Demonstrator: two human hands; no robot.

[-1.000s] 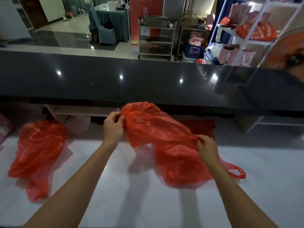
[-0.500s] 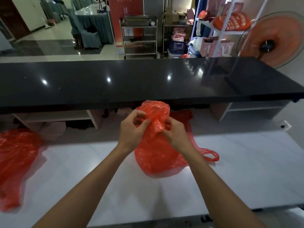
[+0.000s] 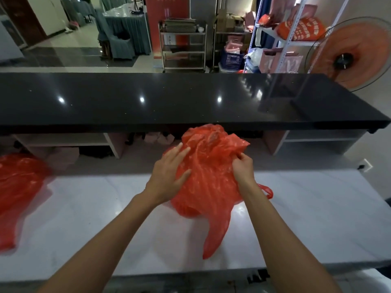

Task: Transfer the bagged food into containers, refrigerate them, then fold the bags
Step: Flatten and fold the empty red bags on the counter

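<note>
A crumpled red plastic bag (image 3: 209, 178) is bunched up above the white marble counter (image 3: 306, 218), one loop handle trailing to its right and a flap hanging toward me. My left hand (image 3: 169, 176) lies flat against the bag's left side with straight fingers. My right hand (image 3: 243, 168) pinches a fold of the bag at its right side. A second red bag (image 3: 19, 193) lies spread flat on the counter at the far left, apart from both hands.
A raised black glossy countertop (image 3: 190, 98) runs across behind the white surface, with open shelves under it. Beyond stand a metal cart (image 3: 183, 47), a shelving rack with red bags (image 3: 296, 32) and an orange fan (image 3: 347, 53) at right.
My left hand has let go of the bag's top and now presses flat on its left side. The bag has spread wider, with a flap dropping toward me. The view has shifted slightly.
</note>
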